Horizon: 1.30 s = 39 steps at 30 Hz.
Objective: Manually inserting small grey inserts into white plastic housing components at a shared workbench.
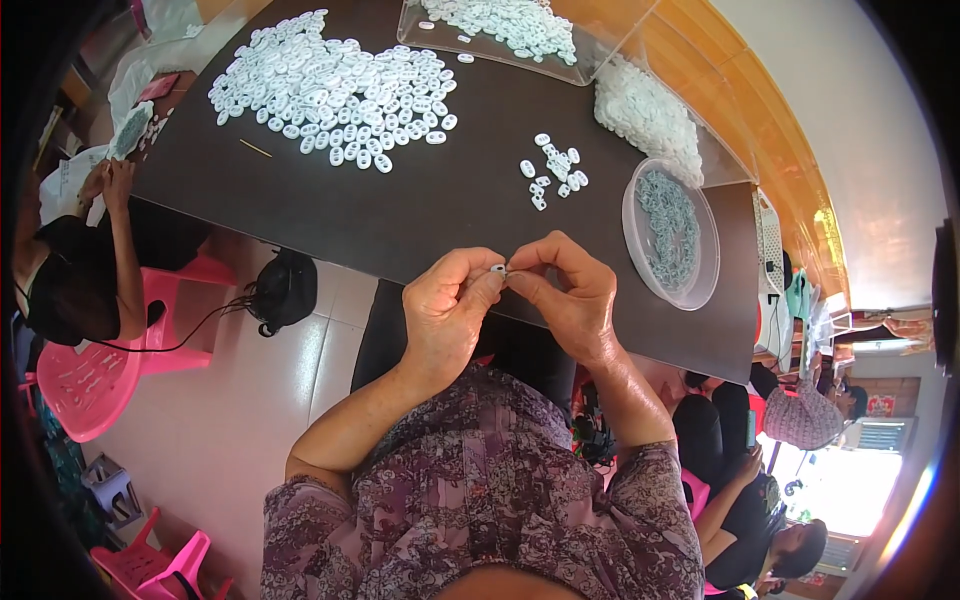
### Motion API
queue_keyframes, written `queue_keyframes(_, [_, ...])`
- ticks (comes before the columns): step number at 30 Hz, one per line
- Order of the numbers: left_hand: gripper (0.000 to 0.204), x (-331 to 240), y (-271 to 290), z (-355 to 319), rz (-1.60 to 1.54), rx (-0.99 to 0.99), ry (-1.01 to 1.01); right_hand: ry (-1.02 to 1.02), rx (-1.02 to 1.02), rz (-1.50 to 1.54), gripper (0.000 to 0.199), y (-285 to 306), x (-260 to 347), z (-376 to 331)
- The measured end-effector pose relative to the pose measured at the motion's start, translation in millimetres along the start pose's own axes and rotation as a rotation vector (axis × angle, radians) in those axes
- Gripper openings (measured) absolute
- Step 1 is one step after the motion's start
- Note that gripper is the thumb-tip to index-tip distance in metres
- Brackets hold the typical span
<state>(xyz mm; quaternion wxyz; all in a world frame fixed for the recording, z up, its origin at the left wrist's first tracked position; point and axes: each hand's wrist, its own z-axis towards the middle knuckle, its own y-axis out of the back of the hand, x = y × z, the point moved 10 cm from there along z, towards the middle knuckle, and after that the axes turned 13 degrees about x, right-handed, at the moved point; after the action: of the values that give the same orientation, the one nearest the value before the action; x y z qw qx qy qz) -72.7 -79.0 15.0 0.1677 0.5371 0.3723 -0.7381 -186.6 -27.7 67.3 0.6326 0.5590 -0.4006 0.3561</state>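
Observation:
My left hand (447, 312) and my right hand (570, 295) meet at the near edge of the dark table (470, 200). Between the left thumb and forefinger is a small white plastic piece (498, 268) with a dark opening. The right thumb and forefinger are pinched together right beside it; what they hold is too small to name. A few loose white pieces (558, 163) lie beyond my right hand. To the right stands a round clear tub (707, 285) of small grey-blue parts (668, 230). At the far left spreads a big pile of white oval pieces with two holes (335, 85).
A clear bin (575, 72) at the back and a clear bag (648, 115) hold more white pieces. A thin yellow stick (256, 148) lies near the pile. Another person's hands (110, 185) work at the left; a seated person (745, 510) is at the right. Pink chairs (90, 385) stand left.

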Motion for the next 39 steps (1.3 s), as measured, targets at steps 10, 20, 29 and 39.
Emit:
queue_keyframes(10, [0.013,0,4,-1,-0.074,0.016,0.012,-0.028,-0.017,0.154,0.013,-6,-6,1])
queue_keyframes(20, [0.014,1,12,-4,-0.112,0.001,0.055,-0.063,-0.039,0.363,0.015,-13,-20,2])
queue_keyframes(29, [0.014,0,10,-6,-0.125,0.002,0.047,-0.069,-0.025,0.403,0.016,-16,-23,1])
queue_keyframes(39, [0.005,-20,10,-9,0.308,-0.053,-0.161,-0.028,-0.022,0.302,0.013,-17,-15,0])
